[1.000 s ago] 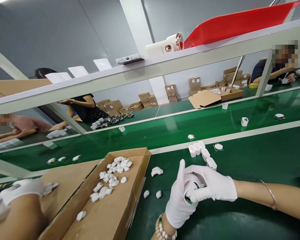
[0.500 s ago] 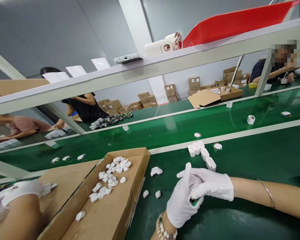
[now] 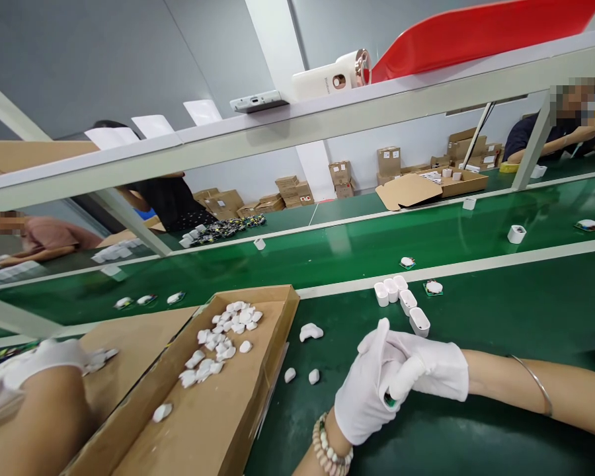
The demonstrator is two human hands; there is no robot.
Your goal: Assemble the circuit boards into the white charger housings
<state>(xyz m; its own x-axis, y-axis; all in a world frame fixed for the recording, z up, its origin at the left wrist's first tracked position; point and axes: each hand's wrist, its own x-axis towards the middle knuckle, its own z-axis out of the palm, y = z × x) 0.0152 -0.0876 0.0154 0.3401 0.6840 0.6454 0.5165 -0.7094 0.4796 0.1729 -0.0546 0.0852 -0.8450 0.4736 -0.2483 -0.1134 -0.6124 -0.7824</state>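
Note:
My left hand (image 3: 364, 393), in a white glove with a beaded bracelet at the wrist, is closed around a small piece with a green circuit board (image 3: 389, 398). Most of that piece is hidden by the fingers. My right hand (image 3: 421, 367), also gloved, presses against it from the right with its thumb over the board. Just beyond the hands several white cups (image 3: 419, 321) stand in a bent row on the green table (image 3: 515, 311). Left of my left hand lie white lumps (image 3: 311, 332) of soft-looking material.
A cardboard tray (image 3: 213, 416) with several white pieces (image 3: 238, 317) is at the left. Beside it, a co-worker's gloved arm (image 3: 54, 396) reaches in. Behind runs a green conveyor belt (image 3: 327, 254) bearing boards and cups. A shelf rail (image 3: 327, 125) crosses above.
My hands have closed further over the piece, and less of the green board shows. The boards and cups on the belt have shifted right. The camera view has moved slightly.

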